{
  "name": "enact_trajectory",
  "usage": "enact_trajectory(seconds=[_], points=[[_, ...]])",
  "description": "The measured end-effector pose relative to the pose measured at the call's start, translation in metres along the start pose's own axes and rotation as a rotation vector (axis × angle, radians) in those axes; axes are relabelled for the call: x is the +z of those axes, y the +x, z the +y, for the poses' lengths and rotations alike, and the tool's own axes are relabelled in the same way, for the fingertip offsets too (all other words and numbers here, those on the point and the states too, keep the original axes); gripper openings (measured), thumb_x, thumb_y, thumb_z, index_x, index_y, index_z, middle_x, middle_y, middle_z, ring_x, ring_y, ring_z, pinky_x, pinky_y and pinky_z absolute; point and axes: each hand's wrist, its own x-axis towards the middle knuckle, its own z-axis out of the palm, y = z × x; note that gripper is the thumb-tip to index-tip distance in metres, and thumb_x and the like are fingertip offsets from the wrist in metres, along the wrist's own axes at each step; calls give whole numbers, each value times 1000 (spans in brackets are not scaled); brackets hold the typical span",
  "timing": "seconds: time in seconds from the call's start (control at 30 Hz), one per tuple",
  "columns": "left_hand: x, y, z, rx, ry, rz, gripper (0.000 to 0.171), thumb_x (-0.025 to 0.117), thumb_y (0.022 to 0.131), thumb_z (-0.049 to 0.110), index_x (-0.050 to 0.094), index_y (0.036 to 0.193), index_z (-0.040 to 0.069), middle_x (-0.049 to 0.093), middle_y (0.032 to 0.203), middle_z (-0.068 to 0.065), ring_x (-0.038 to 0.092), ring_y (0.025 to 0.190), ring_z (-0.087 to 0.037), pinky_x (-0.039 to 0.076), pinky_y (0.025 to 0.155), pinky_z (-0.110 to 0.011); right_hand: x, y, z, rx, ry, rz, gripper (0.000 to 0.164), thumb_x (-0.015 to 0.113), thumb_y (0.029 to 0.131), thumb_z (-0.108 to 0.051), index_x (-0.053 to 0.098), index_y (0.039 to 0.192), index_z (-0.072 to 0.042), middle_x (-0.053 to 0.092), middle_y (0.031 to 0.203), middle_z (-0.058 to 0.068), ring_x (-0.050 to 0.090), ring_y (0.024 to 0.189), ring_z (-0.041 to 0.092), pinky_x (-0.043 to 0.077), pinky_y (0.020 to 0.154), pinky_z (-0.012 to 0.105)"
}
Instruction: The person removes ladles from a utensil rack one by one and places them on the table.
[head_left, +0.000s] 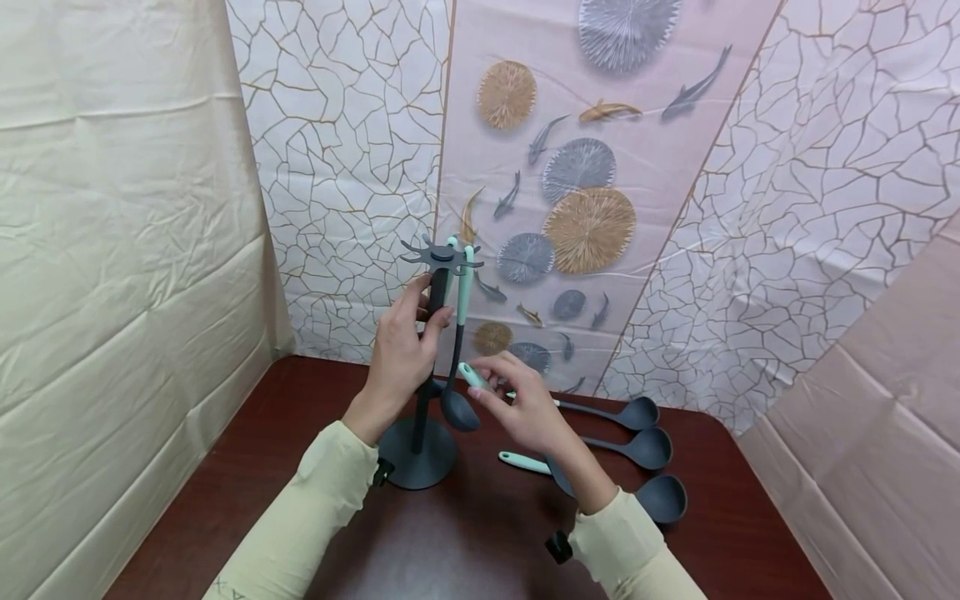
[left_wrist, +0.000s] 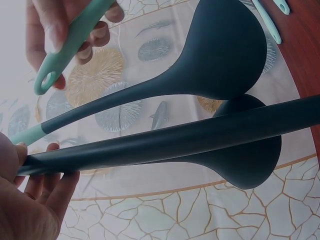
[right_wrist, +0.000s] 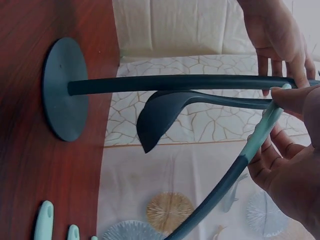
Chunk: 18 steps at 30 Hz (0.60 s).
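Observation:
A dark utensil stand (head_left: 422,454) stands upright on the table, topped by a ring of hooks (head_left: 441,253). My left hand (head_left: 405,342) grips its pole just below the hooks. From the hooks hangs a ladle (head_left: 460,410) with a mint-green handle; another utensil (left_wrist: 252,170) hangs partly hidden behind the pole. Just right of the stand, my right hand (head_left: 525,400) pinches the mint handle (right_wrist: 264,129) of a further utensil, its holed end pointing toward the stand. A dark shaft (right_wrist: 212,200) runs on from that handle; I cannot make out its head.
Three ladles lie on the right side of the dark red table (head_left: 480,542): a far one (head_left: 640,412), a middle one (head_left: 651,450) and a near one (head_left: 663,498). A mint handle (head_left: 523,462) lies left of my right forearm. Patterned cloth (head_left: 345,167) hangs behind the table.

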Motion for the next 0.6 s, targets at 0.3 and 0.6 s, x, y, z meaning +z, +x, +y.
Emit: enact_trajectory(seconds=[0.3, 0.6], points=[[1, 0, 0, -1, -4, 2, 45, 71, 104, 18, 56, 146, 9, 71, 98, -6, 75, 90, -24, 60, 76, -51, 11, -11, 11, -14, -33, -30, 29, 71, 104, -21, 72, 134, -23, 58, 100, -4, 55, 80, 21, 51, 68, 41], [0, 0, 1, 1, -9, 4, 45, 71, 104, 20, 57, 146, 10, 71, 97, -5, 74, 89, -23, 60, 75, -50, 18, -23, 19, 46, -98, -62, 30, 73, 103, -19, 73, 132, -23, 58, 100, -7, 54, 81, 12, 48, 68, 33]])
